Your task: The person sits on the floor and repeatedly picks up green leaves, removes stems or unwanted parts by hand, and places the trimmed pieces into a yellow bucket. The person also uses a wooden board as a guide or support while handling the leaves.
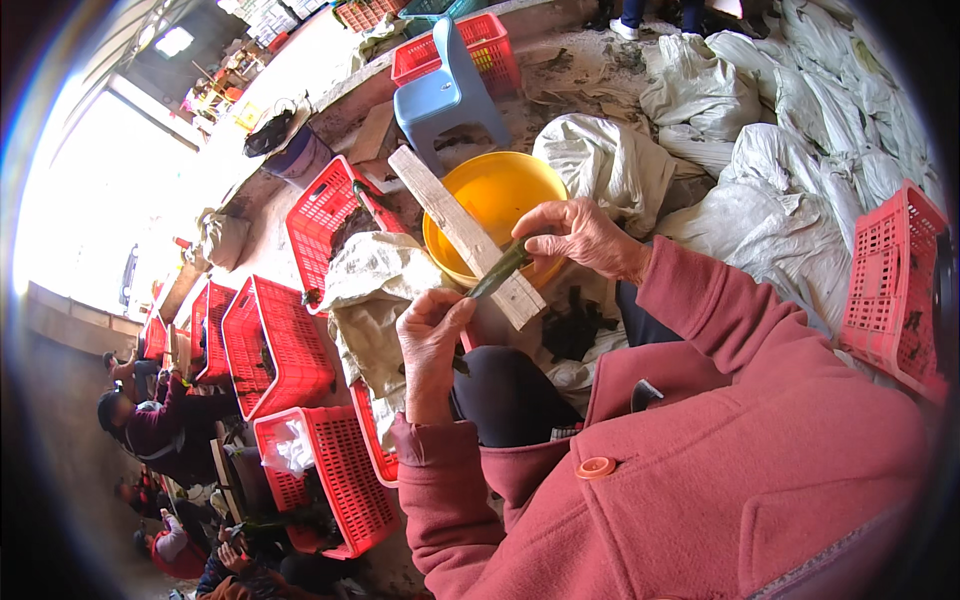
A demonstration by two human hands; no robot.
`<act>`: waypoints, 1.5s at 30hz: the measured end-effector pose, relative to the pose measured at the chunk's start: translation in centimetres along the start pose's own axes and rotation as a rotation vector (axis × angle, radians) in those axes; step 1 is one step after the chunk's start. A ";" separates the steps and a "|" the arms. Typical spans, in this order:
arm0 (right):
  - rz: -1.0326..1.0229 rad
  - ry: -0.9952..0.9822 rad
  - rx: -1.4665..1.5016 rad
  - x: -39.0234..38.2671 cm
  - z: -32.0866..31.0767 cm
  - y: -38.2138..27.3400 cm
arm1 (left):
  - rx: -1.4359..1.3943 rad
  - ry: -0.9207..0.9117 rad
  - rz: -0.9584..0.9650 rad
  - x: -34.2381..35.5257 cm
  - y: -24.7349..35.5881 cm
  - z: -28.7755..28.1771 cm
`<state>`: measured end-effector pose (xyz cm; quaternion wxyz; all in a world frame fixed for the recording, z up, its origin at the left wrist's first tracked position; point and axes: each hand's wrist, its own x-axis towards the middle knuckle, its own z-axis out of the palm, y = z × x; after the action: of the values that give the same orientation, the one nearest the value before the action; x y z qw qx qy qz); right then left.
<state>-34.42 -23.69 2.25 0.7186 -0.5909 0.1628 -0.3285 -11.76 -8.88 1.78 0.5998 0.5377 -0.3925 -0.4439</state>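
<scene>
A dark green leafy strip (503,268), looking like seaweed, is stretched between my hands across a wooden board (440,205). My left hand (432,335) pinches its nearer end, thumb against fingers. At the far end, my right hand (585,238) grips it between thumb and fingers. The board lies slanted over the yellow bucket (545,178), its near end jutting past the rim. Below my right hand, a dark leafy clump (575,325) lies on pale sacking beside my knee.
Red crates (277,345) line the left side, with people (165,425) seated beyond them. A blue plastic stool (445,95) stands behind the bucket. White sacks (775,180) pile up at the right, near another red crate (890,290). A cloth sack (375,285) lies left of the bucket.
</scene>
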 end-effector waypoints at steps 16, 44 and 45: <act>-0.808 -0.154 -1.138 -2.0 0.9 4.7 | 0.479 0.330 0.242 5.2 -5.9 2.7; 0.089 0.315 0.057 3.2 0.0 11.7 | 0.800 0.241 0.256 5.4 -8.5 5.9; 0.027 0.357 0.108 3.5 0.0 11.7 | 0.813 0.233 0.296 5.6 -8.6 5.9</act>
<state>-28.59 -24.97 -8.40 0.7133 -0.4815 0.2779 -0.4268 -16.65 -16.21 -6.16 0.4371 0.7141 -0.5377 -0.0994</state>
